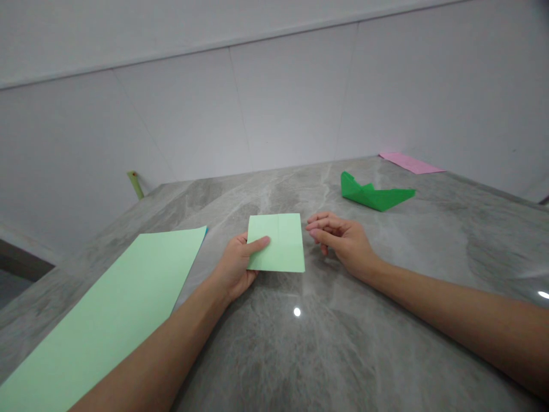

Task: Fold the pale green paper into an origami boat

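A small folded light-green paper (279,240) lies on the grey marble table (343,343) in front of me. My left hand (237,266) grips its left edge, thumb on top and fingers underneath. My right hand (343,239) rests on the table just right of the paper, fingers loosely curled and apart, holding nothing and a little clear of the paper's right edge.
A large light-green sheet (111,315) lies at the left, with a blue edge peeking out at its far corner. A dark-green folded paper boat (373,194) sits beyond my right hand. A pink sheet (409,162) lies at the far right by the white wall.
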`<action>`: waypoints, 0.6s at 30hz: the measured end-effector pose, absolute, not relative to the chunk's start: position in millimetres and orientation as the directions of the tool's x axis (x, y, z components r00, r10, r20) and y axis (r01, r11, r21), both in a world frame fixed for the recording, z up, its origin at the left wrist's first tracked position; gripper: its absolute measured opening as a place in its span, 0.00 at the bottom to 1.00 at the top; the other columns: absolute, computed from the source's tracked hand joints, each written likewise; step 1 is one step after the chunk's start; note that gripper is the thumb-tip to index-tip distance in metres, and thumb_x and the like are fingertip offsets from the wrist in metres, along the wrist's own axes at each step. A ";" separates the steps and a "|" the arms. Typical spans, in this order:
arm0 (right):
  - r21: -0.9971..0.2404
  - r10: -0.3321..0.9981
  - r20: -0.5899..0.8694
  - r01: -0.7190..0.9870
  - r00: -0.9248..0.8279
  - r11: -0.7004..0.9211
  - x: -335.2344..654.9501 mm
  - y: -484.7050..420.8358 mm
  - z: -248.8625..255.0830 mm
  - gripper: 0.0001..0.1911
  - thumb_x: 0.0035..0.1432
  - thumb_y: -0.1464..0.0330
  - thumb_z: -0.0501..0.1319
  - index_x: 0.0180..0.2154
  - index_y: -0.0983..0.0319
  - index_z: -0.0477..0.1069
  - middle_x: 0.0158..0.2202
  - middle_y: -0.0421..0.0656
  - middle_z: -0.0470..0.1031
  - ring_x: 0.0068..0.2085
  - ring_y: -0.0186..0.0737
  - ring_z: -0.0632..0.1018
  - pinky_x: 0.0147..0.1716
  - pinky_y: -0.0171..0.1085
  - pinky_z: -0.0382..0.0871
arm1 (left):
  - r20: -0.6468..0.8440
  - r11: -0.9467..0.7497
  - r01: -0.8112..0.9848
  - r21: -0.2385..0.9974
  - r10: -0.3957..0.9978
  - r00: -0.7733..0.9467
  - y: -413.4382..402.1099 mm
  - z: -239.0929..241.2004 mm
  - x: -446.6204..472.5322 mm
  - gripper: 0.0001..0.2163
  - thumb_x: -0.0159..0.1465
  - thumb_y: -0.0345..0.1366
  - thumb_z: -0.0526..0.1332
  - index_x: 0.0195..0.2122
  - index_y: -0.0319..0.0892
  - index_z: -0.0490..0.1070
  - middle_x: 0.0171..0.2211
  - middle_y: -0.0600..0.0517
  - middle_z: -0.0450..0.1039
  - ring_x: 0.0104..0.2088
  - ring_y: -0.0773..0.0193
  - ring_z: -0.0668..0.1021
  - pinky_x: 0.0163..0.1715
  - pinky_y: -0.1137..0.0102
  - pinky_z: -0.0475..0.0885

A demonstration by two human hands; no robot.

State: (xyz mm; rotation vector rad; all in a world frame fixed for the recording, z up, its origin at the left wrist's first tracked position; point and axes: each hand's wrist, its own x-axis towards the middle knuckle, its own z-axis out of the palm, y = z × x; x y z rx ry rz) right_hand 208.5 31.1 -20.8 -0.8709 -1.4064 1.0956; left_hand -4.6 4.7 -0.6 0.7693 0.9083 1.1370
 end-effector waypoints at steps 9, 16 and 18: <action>-0.948 0.939 0.319 -0.058 -0.131 0.314 208.3 31.5 -21.2 0.09 0.48 0.63 0.68 0.30 0.61 0.78 0.39 0.44 0.71 0.25 0.29 0.69 0.16 0.30 0.65 | -0.202 0.248 -0.426 0.870 0.968 0.151 5.6 0.3 -4.6 0.12 0.58 0.24 0.62 0.45 0.30 0.73 0.39 0.40 0.79 0.32 0.59 0.82 0.36 0.68 0.79; -0.948 0.932 0.319 -0.069 -0.174 0.312 208.3 30.1 -19.8 0.10 0.49 0.62 0.68 0.30 0.62 0.74 0.34 0.41 0.71 0.23 0.27 0.67 0.16 0.29 0.63 | -0.206 0.265 -0.418 0.869 0.961 0.182 4.9 1.0 -4.0 0.12 0.59 0.24 0.62 0.45 0.30 0.73 0.39 0.40 0.79 0.32 0.59 0.82 0.36 0.68 0.79; -0.946 0.922 0.323 -0.089 -0.212 0.311 208.2 29.5 -20.0 0.12 0.49 0.64 0.68 0.37 0.60 0.74 0.34 0.39 0.70 0.24 0.28 0.67 0.16 0.28 0.63 | -0.207 0.272 -0.415 0.868 0.959 0.195 4.5 1.0 -3.8 0.12 0.59 0.24 0.62 0.45 0.30 0.73 0.39 0.40 0.79 0.33 0.59 0.82 0.36 0.68 0.79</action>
